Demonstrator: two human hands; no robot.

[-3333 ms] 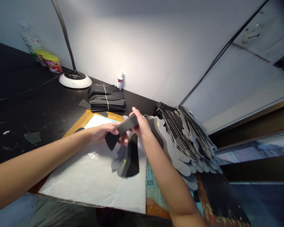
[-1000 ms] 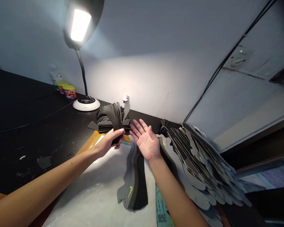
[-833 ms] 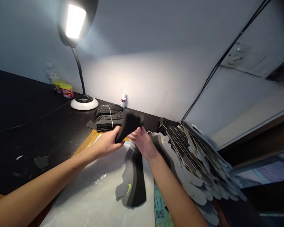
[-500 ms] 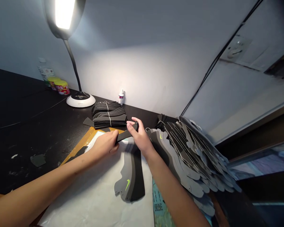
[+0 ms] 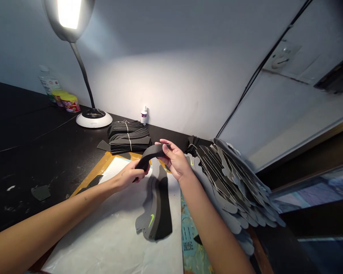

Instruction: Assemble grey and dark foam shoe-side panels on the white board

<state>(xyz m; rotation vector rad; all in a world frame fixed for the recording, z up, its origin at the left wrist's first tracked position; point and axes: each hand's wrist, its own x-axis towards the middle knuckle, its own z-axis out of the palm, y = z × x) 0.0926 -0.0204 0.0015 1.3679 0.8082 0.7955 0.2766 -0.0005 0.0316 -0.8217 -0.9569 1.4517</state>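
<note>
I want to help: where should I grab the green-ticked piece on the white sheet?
Pinch the green-ticked piece by its wide near end, probably from the person's side: it lies flat on the white sheet, with left hand and right hand near its far end.

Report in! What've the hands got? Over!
Left hand, right hand: both gripping bent dark bundle. Gray-black piece below, on white sheet. Banded stack close behind.

The held dark strips [image 5: 150, 152] look matt and smooth, the white sheet [image 5: 108, 232] crinkled, faintly glossy.
</note>
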